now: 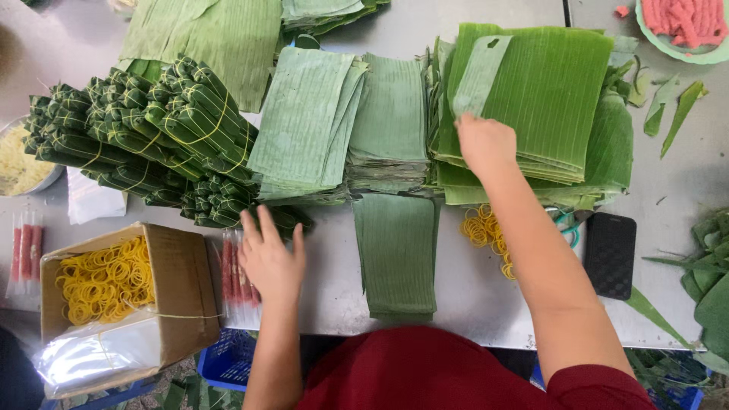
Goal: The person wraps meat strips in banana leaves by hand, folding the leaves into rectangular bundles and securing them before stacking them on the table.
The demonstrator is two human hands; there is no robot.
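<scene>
1. Two bare hands are over the grey desk [486, 23].
2. Left hand [269, 258] lies flat with fingers [258, 228] spread open, resting on a packet of red sausage sticks [231, 277]; it grips nothing.
3. Just beyond these fingers lie bundles of leaf-wrapped rolls [152, 129] tied with yellow bands.
4. Right hand [484, 143] presses on a stack of cut banana leaves [547, 91]; its fingers curl at a narrow leaf strip [480, 76], but whether they pinch it I cannot tell.
5. Near that wrist lie loose yellow rubber bands [482, 228].
</scene>
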